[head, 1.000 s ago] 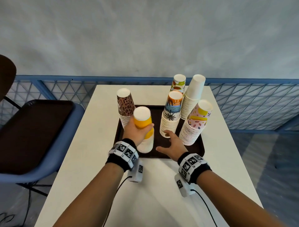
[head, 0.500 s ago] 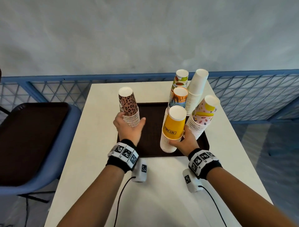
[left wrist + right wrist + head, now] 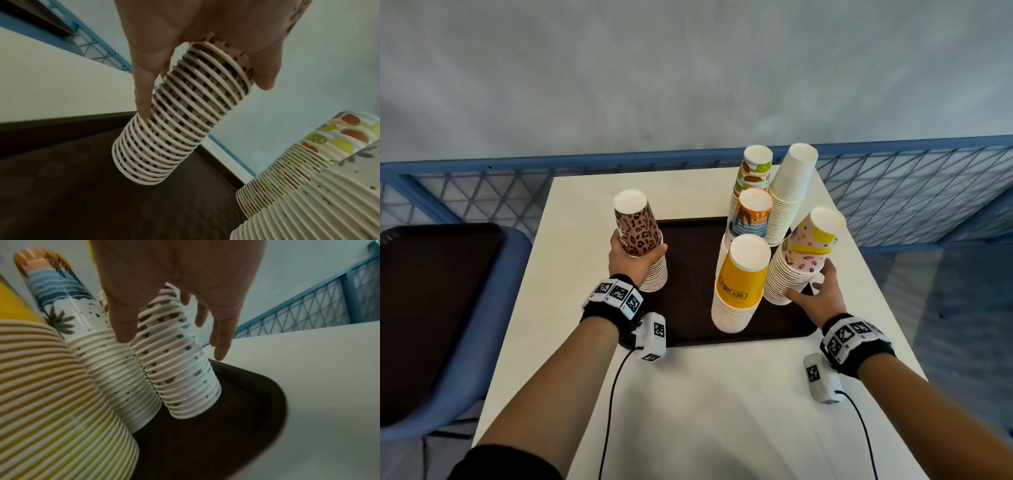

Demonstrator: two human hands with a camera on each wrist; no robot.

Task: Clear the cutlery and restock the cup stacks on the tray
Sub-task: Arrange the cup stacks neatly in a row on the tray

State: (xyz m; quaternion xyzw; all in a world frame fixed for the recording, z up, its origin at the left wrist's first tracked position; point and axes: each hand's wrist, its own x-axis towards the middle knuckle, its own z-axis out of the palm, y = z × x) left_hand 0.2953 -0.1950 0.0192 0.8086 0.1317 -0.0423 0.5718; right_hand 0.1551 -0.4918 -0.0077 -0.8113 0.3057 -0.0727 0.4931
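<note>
Item: dark brown tray (image 3: 688, 308) lying flat on a white table (image 3: 705, 411), long side running left to right. It carries six stacks of upturned paper cups, bases up, rims down.

Leopard-print stack (image 3: 640, 240), left part of the tray, apart from the others. Long axis near vertical, top leaning slightly left and away. The left hand (image 3: 633, 263) grasps it about the middle, thumb on the right side, fingers wrapped round the far side; in the left wrist view one fingertip (image 3: 144, 107) lies down along the rims.

Yellow stack (image 3: 739, 284), near centre, the closest of the right-hand group, upright, lettering upside down.

Palm-and-sunset stack (image 3: 750, 219), just behind the yellow one, upright.

Fruit-print stack (image 3: 753, 171), further back, upright.

Plain white stack (image 3: 791, 192), far right, top tilted slightly right.

Pink spotted stack (image 3: 804, 257), right edge of the tray, long axis leaning clearly right at the top. The right hand (image 3: 818, 294) is at its lower near side, fingers spread and loose. In the right wrist view the thumb (image 3: 123, 324) lies against the rims and the fingers (image 3: 222, 340) reach past the right side; no firm clasp shows.

Also present: a second dark tray (image 3: 431, 308) on a blue chair (image 3: 493, 342) to the left; a blue mesh railing (image 3: 911, 188) beyond the table.
</note>
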